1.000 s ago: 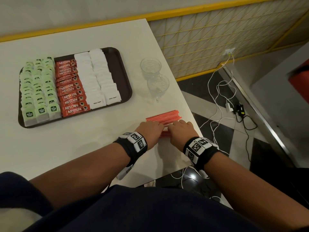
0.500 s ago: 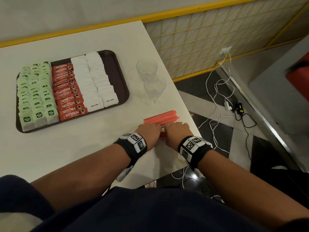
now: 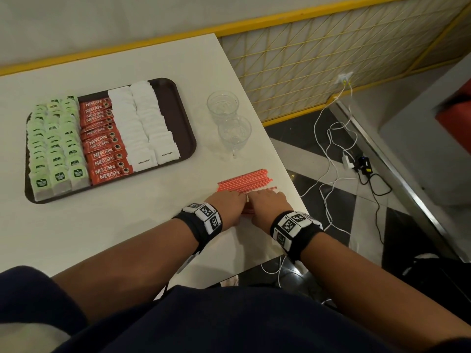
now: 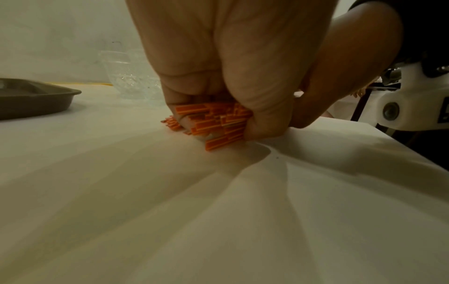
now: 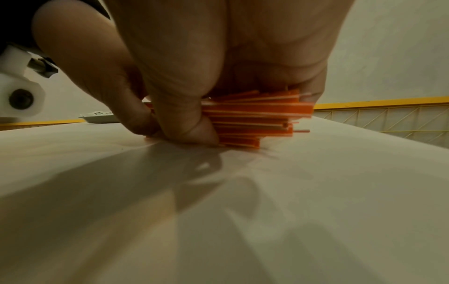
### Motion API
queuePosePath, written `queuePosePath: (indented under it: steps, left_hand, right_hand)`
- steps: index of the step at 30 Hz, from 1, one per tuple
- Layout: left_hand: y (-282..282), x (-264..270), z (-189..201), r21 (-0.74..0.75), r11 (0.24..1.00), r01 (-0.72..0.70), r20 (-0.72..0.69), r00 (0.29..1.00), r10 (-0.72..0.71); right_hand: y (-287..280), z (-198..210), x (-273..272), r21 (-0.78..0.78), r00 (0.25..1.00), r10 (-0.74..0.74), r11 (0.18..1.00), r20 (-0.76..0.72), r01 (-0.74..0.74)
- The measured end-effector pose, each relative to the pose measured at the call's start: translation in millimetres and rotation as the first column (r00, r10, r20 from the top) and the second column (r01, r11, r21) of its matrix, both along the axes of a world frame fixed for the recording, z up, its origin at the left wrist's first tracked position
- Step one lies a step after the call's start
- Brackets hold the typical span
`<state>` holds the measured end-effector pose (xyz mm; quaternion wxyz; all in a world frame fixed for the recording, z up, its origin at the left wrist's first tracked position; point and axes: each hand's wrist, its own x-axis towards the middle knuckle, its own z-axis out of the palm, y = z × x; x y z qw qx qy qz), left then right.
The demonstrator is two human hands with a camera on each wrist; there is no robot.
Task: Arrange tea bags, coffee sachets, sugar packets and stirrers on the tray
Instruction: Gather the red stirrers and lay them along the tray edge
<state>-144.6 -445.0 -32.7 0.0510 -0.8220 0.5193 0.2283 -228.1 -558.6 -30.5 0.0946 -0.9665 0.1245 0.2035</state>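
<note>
Left hand (image 3: 226,203) and right hand (image 3: 267,205), side by side, both grip the bundle of thin orange-red plastic stirrers (image 3: 246,180) lying near the white desk's (image 3: 107,225) right edge; dark brown rectangular tray (image 3: 187,128) sits well apart

A white worktop (image 3: 158,59) meets a yellow-trimmed lattice panel (image 3: 331,47) at upper right; white cables (image 3: 328,138) trail across the dark floor (image 3: 397,225).

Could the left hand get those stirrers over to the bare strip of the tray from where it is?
Probably yes. The left hand already grips the stirrers together with the right hand, and the table between them and the tray has nothing on it.
</note>
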Motion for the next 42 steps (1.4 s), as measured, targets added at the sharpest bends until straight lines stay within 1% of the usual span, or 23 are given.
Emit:
queuePosePath:
  steps: [3,8,10,13,15,18,22,23,25,27,28,29,31,32,33,34,35,37,38,39,40,41,42]
  left_hand:
    - [3.6,-0.5,-1.5,0.017,0.998,0.061,0.041,0.997,-0.061]
    - [11.5,-0.5,-0.2,0.024,0.996,0.084,0.081,0.993,-0.085]
    - [13.4,2.1,5.0,0.028,0.997,0.073,0.062,0.995,-0.075]
    - [16.6,9.8,19.1,0.013,1.0,0.014,-0.032,0.999,-0.013]
    - [18.1,17.5,33.9,0.009,1.0,-0.012,-0.062,0.998,0.013]
    - [20.5,31.6,61.3,-0.011,1.0,0.005,-0.002,1.0,-0.005]
    - [31.8,53.7,111.6,-0.044,0.999,-0.02,0.115,0.993,0.025]
    - [36.7,59.9,126.5,-0.065,0.997,-0.037,0.129,0.991,0.045]
    - [52.1,73.4,158.3,-0.156,0.984,-0.083,0.14,0.985,0.105]
    - [75.6,88.1,187.4,-0.306,0.935,-0.179,0.111,0.969,0.221]
    - [89.8,95.1,199.4,-0.394,0.883,-0.253,0.054,0.953,0.297]
    - [104.5,99.8,209.9,-0.481,0.804,-0.349,-0.043,0.926,0.375]
    - [131.7,103.2,227.0,-0.603,0.59,-0.537,-0.287,0.836,0.468]
    - [142.1,102.8,232.6,-0.618,0.505,-0.603,-0.386,0.792,0.473]
    - [150.7,101.7,236.5,-0.608,0.46,-0.647,-0.459,0.759,0.461]
    - [157.3,101.0,238.1,-0.586,0.449,-0.674,-0.513,0.738,0.438]
    - [162.3,100.3,239.0,-0.562,0.454,-0.692,-0.559,0.722,0.408]
    - [169.2,98.0,239.7,-0.52,0.458,-0.721,-0.641,0.684,0.349]
    - [172.6,96.8,240.9,-0.514,0.438,-0.737,-0.677,0.662,0.32]
    - [176.0,95.2,242.8,-0.52,0.399,-0.755,-0.71,0.642,0.29]
    - [180.0,92.7,245.5,-0.529,0.352,-0.772,-0.741,0.622,0.253]
    - [184.1,90.0,248.2,-0.531,0.308,-0.789,-0.767,0.602,0.222]
    - [187.8,86.6,251.0,-0.529,0.279,-0.802,-0.786,0.587,0.196]
  right_hand:
    - [1.4,-0.7,-2.0,-0.036,0.999,0.042,0.998,-0.02,-0.043]
    - [4.0,0.0,-5.2,-0.029,0.997,0.074,0.997,-0.035,-0.075]
    - [3.4,2.8,-4.3,0.01,0.997,0.066,0.998,-0.026,-0.066]
    - [2.0,12.0,0.4,0.043,0.997,0.08,0.996,0.004,-0.08]
    - [2.0,21.2,5.8,0.064,0.995,0.094,0.993,0.018,-0.095]
    - [3.1,37.7,19.5,0.141,0.997,0.062,0.988,0.054,-0.069]
    - [11.2,72.3,48.1,0.152,0.983,0.071,0.984,0.167,-0.097]
    - [13.8,82.7,55.1,0.156,0.977,0.069,0.982,0.204,-0.102]
    - [20.4,102.6,69.6,0.179,0.953,0.066,0.976,0.296,-0.123]
    - [28.8,122.9,84.6,0.254,0.93,0.037,0.957,0.365,-0.137]
    - [34.3,132.7,92.1,0.313,0.923,0.008,0.94,0.386,-0.139]
    - [40.6,142.2,98.9,0.38,0.917,-0.026,0.915,0.398,-0.138]
    - [57.0,159.2,110.9,0.527,0.908,-0.095,0.837,0.409,-0.15]
    - [67.0,167.3,115.6,0.602,0.908,-0.128,0.784,0.399,-0.154]
    - [77.3,175.0,120.0,0.676,0.913,-0.153,0.719,0.379,-0.16]
    - [88.2,182.3,124.7,0.737,0.922,-0.161,0.655,0.353,-0.167]
    - [99.5,189.8,129.8,0.787,0.933,-0.153,0.592,0.326,-0.177]
    - [122.8,206.1,138.0,0.836,0.952,-0.087,0.506,0.293,-0.211]
    - [134.4,213.9,141.7,0.834,0.953,-0.045,0.497,0.301,-0.24]
    - [144.4,219.3,145.2,0.831,0.952,-0.009,0.49,0.306,-0.263]
    - [153.0,223.3,147.8,0.833,0.954,0.017,0.484,0.299,-0.269]
    - [160.1,224.2,151.4,0.852,0.961,0.017,0.457,0.276,-0.253]
    - [165.1,225.0,153.6,0.861,0.964,0.025,0.445,0.263,-0.246]
